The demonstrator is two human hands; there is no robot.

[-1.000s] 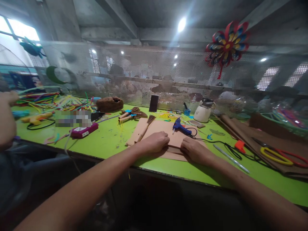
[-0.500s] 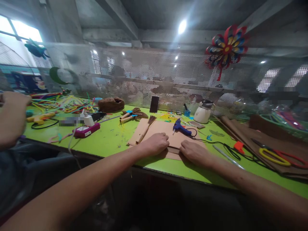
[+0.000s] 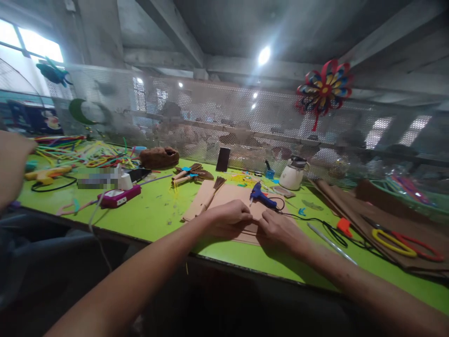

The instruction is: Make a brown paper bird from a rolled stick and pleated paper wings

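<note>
My left hand [image 3: 232,214] and my right hand [image 3: 278,228] are close together, both with curled fingers gripping a narrow folded strip of brown paper [image 3: 251,228]. Beneath them lies a tan cardboard sheet [image 3: 231,191] on the green table. A rolled paper piece [image 3: 208,199] with a dark fringed end rests on the sheet's left part. Just beyond my hands, a blue glue gun [image 3: 261,195] lies with its nozzle toward me. The fingertips partly cover the strip.
To the right are a silver stick [image 3: 331,243], scissors [image 3: 393,242] and brown paper sheets [image 3: 345,206]. A white jug [image 3: 292,174] stands behind. Leftward lie a magenta power strip [image 3: 119,195], a yellow glue gun [image 3: 49,175] and another person's arm [image 3: 12,164]. A phone [image 3: 223,159] leans near the mesh screen.
My hands have drawn nearer each other along the paper strip. The view has tilted slightly, and the other person's arm has shifted left, partly out of view.
</note>
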